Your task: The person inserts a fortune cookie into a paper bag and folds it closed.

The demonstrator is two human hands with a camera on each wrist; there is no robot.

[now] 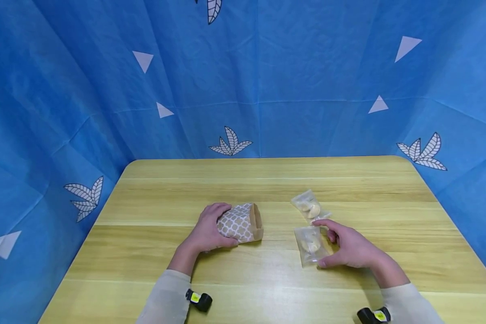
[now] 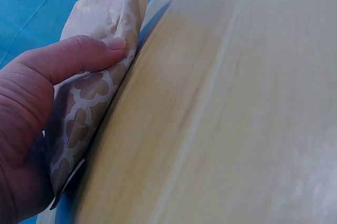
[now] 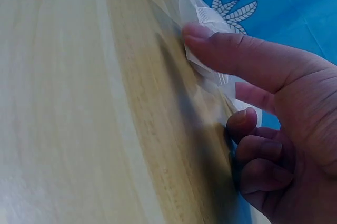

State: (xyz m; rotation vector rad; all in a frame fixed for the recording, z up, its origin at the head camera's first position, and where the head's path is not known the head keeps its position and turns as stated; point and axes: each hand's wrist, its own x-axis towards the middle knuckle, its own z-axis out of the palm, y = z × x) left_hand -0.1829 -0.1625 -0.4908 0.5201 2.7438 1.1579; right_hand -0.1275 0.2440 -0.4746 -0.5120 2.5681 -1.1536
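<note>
My left hand [image 1: 211, 228] grips a small brown paper bag [image 1: 236, 223] with a white lattice print, lying on its side with its mouth facing right. In the left wrist view the thumb presses on the bag [image 2: 87, 95]; the other fingers are hidden behind it. At the right, my right hand [image 1: 350, 246] spans a clear packet [image 1: 309, 243] with pale round pieces inside. Its thumb touches the near corner and its index finger reaches the far edge, the two well apart; the other fingers curl. Just beyond lies a second similar packet [image 1: 309, 208].
Both hands work over a light wooden table [image 1: 267, 288]. A blue curtain [image 1: 267, 81] with leaf and triangle prints hangs behind and along its sides. A small black camera [image 1: 202, 301] is strapped at the left wrist, another black camera [image 1: 368, 316] at the right.
</note>
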